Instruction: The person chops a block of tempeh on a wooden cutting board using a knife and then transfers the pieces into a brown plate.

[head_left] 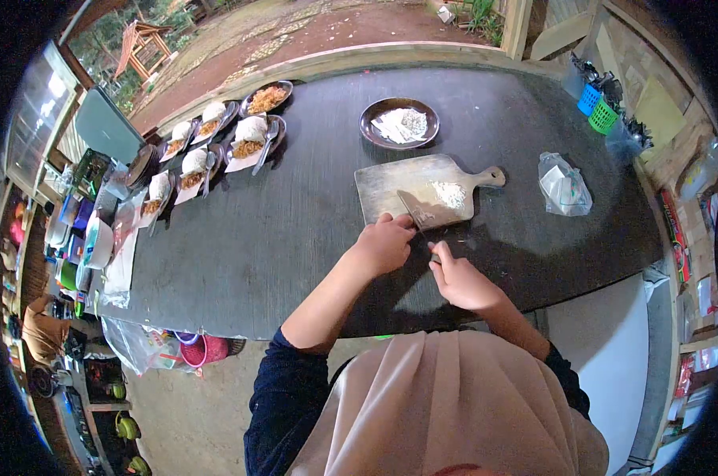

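Note:
A wooden cutting board (381, 178) lies on the dark table, its handle toward the right. My right hand (462, 279) is closed around the handle of a knife (412, 209), whose blade slants over the board's near part. At the board's near edge, the curled fingers of my left hand (389, 244) press down beside the blade; whatever is under them is hidden. A small heap of finely chopped white food (449, 195) sits on the right of the board, with a few bits near the blade. Beyond the board stands a brown plate (367, 131) carrying white pieces and a chopped pile.
Several plates of rice with spoons (248, 147) stand at the table's far left. A plastic bag (565, 186) lies to the right. Blue (589, 100) and green baskets (603, 117) with wrapped utensils line the right edge. A white bowl (98, 242) is at left.

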Motion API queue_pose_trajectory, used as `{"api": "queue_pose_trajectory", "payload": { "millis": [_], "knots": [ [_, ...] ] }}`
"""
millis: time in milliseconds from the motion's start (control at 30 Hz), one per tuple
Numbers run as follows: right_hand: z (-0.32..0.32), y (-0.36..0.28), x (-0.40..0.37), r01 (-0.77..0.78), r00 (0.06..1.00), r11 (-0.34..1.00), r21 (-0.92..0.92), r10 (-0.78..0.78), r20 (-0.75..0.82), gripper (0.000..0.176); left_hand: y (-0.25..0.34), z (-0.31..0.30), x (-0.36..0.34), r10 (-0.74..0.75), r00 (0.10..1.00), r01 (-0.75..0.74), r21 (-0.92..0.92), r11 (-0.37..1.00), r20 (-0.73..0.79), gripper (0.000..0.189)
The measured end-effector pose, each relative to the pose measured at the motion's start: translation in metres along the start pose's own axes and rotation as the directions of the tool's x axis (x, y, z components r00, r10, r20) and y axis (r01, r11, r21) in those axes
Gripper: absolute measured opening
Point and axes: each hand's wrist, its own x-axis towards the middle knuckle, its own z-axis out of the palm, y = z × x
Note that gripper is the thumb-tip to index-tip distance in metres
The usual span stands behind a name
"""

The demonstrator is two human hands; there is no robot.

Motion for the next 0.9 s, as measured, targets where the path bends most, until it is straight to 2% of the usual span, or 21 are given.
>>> {"api": "queue_pose_trajectory", "payload": {
  "millis": [100,200,267,300,333,400,467,533,600,633,667,733,767,800,867,900],
  "knots": [
    [-0.022,-0.018,0.014,-0.282,0.945,0.957,0.067,0.264,0.195,0.03,0.001,0.002,0.001,0.0,1.0,0.0,0.035,0.999,0.005,0.034],
    [-0.038,-0.028,0.01,-0.356,0.915,0.927,0.12,0.32,0.247,0.033,-0.003,0.003,0.002,0.016,0.999,-0.016,0.001,1.0,-0.033,0.032],
    [-0.023,-0.021,0.001,-0.247,0.962,0.963,0.109,0.23,0.148,0.032,-0.005,0.005,0.004,0.029,0.999,-0.031,-0.045,0.999,-0.036,0.034],
    [0.001,0.005,-0.001,0.046,0.999,0.999,0.0,-0.046,-0.024,0.031,-0.006,0.004,0.004,0.028,0.999,-0.03,-0.043,0.999,-0.039,0.034],
    [0.006,0.003,-0.001,-0.03,1.0,0.993,-0.111,0.03,0.0,0.032,-0.006,0.004,0.004,0.039,0.999,-0.041,-0.046,0.998,-0.031,0.034],
    [-0.001,-0.001,0.01,-0.102,0.993,0.995,-0.018,0.103,0.05,0.033,-0.004,0.003,0.002,0.055,0.998,-0.055,-0.049,0.997,-0.019,0.033],
    [-0.033,-0.034,0.015,-0.351,0.92,0.93,0.11,0.321,0.223,0.029,0.001,-0.002,-0.001,0.018,0.999,-0.021,-0.069,0.997,-0.038,0.031],
    [-0.035,-0.037,0.01,-0.339,0.925,0.938,0.073,0.317,0.211,0.029,-0.004,0.002,0.002,0.049,0.998,-0.052,-0.049,0.997,-0.048,0.031],
    [-0.011,-0.016,0.0,-0.137,0.987,0.99,0.02,0.135,0.084,0.03,-0.01,0.011,0.006,0.072,0.996,-0.074,-0.04,0.996,-0.057,0.03],
    [0.003,-0.007,0.002,0.022,0.998,0.997,-0.068,-0.026,-0.058,0.03,-0.012,0.014,0.008,0.102,0.992,-0.106,-0.045,0.993,-0.071,0.03],
    [0.008,0.003,0.002,0.019,0.998,0.998,-0.066,-0.023,-0.056,0.03,-0.014,0.018,0.008,0.132,0.988,-0.137,-0.05,0.989,-0.083,0.03],
    [-0.007,-0.012,0.014,-0.159,0.984,0.987,-0.011,0.159,0.08,0.034,-0.011,0.016,0.009,0.102,0.993,-0.103,-0.016,0.995,-0.063,0.03],
    [-0.022,-0.026,0.016,-0.322,0.934,0.943,0.082,0.303,0.188,0.033,-0.01,0.015,0.008,0.073,0.996,-0.072,0.021,0.997,-0.043,0.03],
    [-0.026,-0.029,0.013,-0.322,0.936,0.943,0.085,0.303,0.181,0.033,-0.012,0.017,0.008,0.078,0.996,-0.077,0.027,0.997,-0.042,0.03],
    [-0.03,-0.03,0.009,-0.319,0.935,0.944,0.083,0.299,0.192,0.033,-0.017,0.023,0.01,0.139,0.984,-0.149,-0.083,0.985,-0.112,0.029],
    [-0.025,-0.03,0.005,-0.249,0.959,0.966,0.072,0.236,0.155,0.031,-0.014,0.018,0.01,0.14,0.983,-0.15,-0.085,0.985,-0.116,0.029]
  ]
}}
